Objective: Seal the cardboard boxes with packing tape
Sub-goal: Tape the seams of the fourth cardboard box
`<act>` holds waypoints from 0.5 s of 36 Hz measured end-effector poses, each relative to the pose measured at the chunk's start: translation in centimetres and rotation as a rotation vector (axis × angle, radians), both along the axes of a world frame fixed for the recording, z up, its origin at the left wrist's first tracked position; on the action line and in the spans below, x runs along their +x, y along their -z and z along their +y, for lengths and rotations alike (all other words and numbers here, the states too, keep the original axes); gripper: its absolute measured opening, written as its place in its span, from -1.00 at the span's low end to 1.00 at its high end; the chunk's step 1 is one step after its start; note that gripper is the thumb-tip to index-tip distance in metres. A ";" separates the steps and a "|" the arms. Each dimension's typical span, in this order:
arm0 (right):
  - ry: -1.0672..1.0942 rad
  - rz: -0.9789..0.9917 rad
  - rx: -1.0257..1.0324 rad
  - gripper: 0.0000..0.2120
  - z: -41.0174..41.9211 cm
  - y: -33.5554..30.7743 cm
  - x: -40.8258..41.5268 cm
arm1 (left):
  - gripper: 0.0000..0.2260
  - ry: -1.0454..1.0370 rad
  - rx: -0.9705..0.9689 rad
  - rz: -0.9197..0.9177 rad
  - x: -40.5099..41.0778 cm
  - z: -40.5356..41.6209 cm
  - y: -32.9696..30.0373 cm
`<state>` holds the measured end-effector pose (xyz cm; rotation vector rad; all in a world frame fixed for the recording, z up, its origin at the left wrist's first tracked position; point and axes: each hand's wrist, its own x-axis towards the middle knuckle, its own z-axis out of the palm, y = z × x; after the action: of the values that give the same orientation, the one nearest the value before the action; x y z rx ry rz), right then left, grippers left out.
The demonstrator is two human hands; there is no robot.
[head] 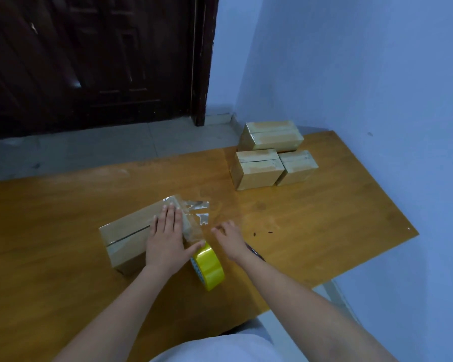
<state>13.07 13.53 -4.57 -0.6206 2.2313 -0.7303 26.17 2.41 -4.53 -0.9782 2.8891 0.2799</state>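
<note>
I see my left hand (165, 240) lying flat, fingers straight, pressing on the right end of the cardboard box (131, 237) just left of the frame's centre. The box's long axis runs from lower left up toward upper right, and clear tape ends (200, 211) stick out loose past its upper-right corner, just beyond my left fingertips. My right hand (229, 237) hovers to the right of the box with fingers loosely curled, gripping nothing that I can make out; whether its tips touch the tape I cannot tell. The yellow tape roll (209, 266) stands on edge on the wooden table (324, 218), between my two wrists, with my left thumb resting against its upper rim. I judge the loose ends still need folding down over the box's right face, and the right hand is the nearer one: they lie up and to the left of its fingers. Three sealed boxes (272, 158) sit well apart in the upper right
</note>
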 end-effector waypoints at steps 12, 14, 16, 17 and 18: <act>0.000 -0.558 -0.193 -0.73 -0.6 -0.7 1.3 | -0.03 -0.001 0.019 -0.027 0.0 0.1 -0.4; -0.009 -0.556 -0.182 -0.72 -0.3 -0.7 1.3 | -0.02 0.013 0.038 -0.025 0.1 -0.1 -0.4; -0.035 -0.551 -0.176 -0.73 -0.1 -0.8 1.4 | 0.02 0.027 0.053 -0.020 0.2 -0.3 -0.4; -0.040 -0.552 -0.174 -0.74 0.0 -0.8 1.4 | 0.03 0.035 0.054 -0.024 0.3 -0.4 -0.3; -0.038 -0.556 -0.175 -0.77 0.1 -0.7 1.5 | 0.03 0.045 0.053 -0.034 0.3 -0.6 -0.2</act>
<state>14.54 13.59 -3.82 -0.4685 1.6540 -0.9524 26.48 1.84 -4.31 -0.8997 2.8535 0.3313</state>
